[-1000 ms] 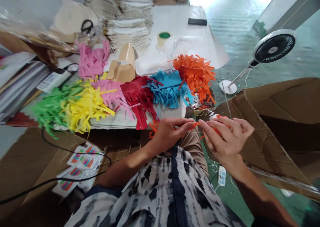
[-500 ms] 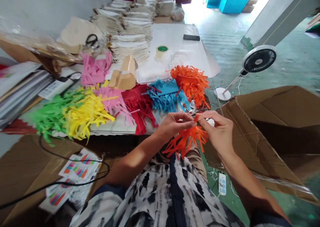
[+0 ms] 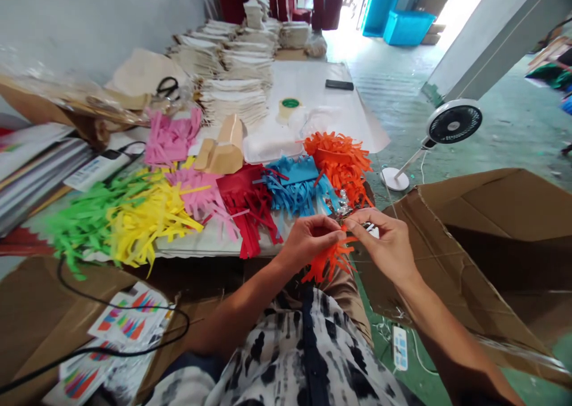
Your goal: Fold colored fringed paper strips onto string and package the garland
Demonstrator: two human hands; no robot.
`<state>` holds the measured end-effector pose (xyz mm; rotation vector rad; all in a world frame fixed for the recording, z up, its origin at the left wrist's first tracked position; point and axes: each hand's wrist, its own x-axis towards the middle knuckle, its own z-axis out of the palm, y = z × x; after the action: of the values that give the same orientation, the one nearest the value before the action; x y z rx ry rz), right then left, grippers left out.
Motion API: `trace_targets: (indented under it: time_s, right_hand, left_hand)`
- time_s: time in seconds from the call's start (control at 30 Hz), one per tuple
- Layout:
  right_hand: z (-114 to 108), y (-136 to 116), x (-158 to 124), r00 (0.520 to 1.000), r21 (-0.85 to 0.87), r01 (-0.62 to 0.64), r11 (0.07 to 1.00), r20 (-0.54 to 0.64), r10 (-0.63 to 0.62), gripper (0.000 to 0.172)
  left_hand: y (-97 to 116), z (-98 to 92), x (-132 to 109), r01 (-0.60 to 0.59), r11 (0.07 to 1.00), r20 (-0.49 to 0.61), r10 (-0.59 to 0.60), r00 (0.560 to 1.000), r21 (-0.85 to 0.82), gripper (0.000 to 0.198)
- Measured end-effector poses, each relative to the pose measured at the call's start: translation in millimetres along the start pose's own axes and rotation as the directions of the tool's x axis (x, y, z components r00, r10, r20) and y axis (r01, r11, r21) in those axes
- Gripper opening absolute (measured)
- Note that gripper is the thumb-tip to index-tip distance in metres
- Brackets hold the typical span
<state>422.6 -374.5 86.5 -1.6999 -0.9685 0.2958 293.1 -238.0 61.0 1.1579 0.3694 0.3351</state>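
An orange fringed paper piece (image 3: 330,262) hangs between my two hands, over my lap. My left hand (image 3: 310,239) pinches its top edge, and my right hand (image 3: 383,242) pinches the same edge from the other side, the fingertips almost touching. On the table edge in front lie fringed bundles: green (image 3: 92,215), yellow (image 3: 149,224), pink (image 3: 201,194), dark red (image 3: 248,206), blue (image 3: 297,185) and orange (image 3: 339,164). Another pink bundle (image 3: 172,135) lies farther back.
Stacks of off-white material (image 3: 235,99), scissors (image 3: 167,87), a tape roll (image 3: 289,107) and a dark flat object (image 3: 339,84) are on the table. An open cardboard box (image 3: 496,233) and a fan (image 3: 453,123) stand to the right. A black cable (image 3: 120,304) crosses at lower left.
The view has tilted up a little, so things appear lower. Both hands still pinch the orange piece, whose strips now hang more gathered and show less below the fingers.
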Motion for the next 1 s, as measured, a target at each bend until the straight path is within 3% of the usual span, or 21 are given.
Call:
trace_targets:
  time_s: [0.17,0.3,0.4,0.47,0.57,0.6,0.67,0.73,0.87,1.0]
  right_hand:
    - [7,9,11,1.0,0.111,-0.009,0.994,-0.029,0.012,0.015]
    - [11,10,24,0.998,0.12,0.014,0.993,0.051,-0.02,0.015]
    - [16,6,50,0.994,0.073,0.027,0.997,0.106,-0.035,0.018]
    - [26,3,81,0.99,-0.023,0.102,0.994,0.103,-0.1,0.019]
    - [57,1,146,0.955,-0.271,0.283,0.92,0.164,-0.246,0.022]
    - [72,1,170,0.95,-0.384,0.298,0.874,0.213,-0.23,0.024]
    - [106,4,213,0.943,-0.628,0.274,0.728,0.324,-0.074,0.03]
    - [140,8,248,0.93,-0.683,0.27,0.679,0.367,-0.001,0.03]
    - [188,19,287,0.913,-0.757,0.241,0.607,0.39,0.124,0.027]
    - [202,25,297,0.904,-0.797,0.218,0.563,0.383,0.192,0.032]
  left_hand:
    - [-2,-4.7,0,-0.058,0.997,-0.117,0.051,0.992,-0.054,0.038]
    - [2,-16.4,1,-0.073,0.997,-0.098,0.072,0.993,-0.001,0.039]
    - [4,-27.4,1,-0.059,0.997,-0.115,0.065,0.991,0.054,0.029]
    - [5,-34.7,0,-0.013,0.999,-0.146,0.017,0.989,0.029,0.027]
    - [10,-45.1,-1,0.002,1.0,-0.198,-0.005,0.98,-0.018,0.024]
    - [12,-48.2,-2,-0.011,1.0,-0.216,0.005,0.976,-0.024,0.022]
    - [17,-54.3,-4,-0.037,0.999,-0.246,0.026,0.969,-0.04,0.019]
    - [21,-60.1,-6,-0.059,0.997,-0.27,0.044,0.962,-0.047,0.018]
    - [25,-71.5,-10,-0.055,0.998,-0.321,0.059,0.945,0.02,0.022]
    - [23,-79.2,-11,-0.072,0.996,-0.383,0.084,0.92,0.047,0.028]
